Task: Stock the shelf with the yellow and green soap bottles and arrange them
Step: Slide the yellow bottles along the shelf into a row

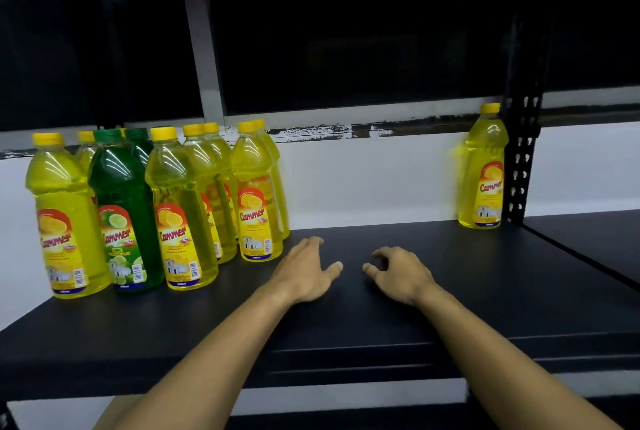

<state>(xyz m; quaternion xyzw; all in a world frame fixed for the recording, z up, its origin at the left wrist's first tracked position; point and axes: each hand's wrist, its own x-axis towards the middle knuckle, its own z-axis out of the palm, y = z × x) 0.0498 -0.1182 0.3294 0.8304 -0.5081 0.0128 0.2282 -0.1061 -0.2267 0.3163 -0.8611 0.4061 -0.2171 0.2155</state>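
A: Both hands out over the shelf, holding nothing. Left hand fingers straight, right hand loosely curled.

B: Bottles?

A: Head cam: yellow bottles w/ green bottles clustered far left, upright, mixed rows. Lone yellow bottle far right by the post.

B: Progress?

A: Prob. partway; wide gap btwn them, arranging left.

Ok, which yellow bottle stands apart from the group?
The lone yellow bottle at the shelf's far right, beside the black perforated upright. All the others cluster at the left, two green ones among them.
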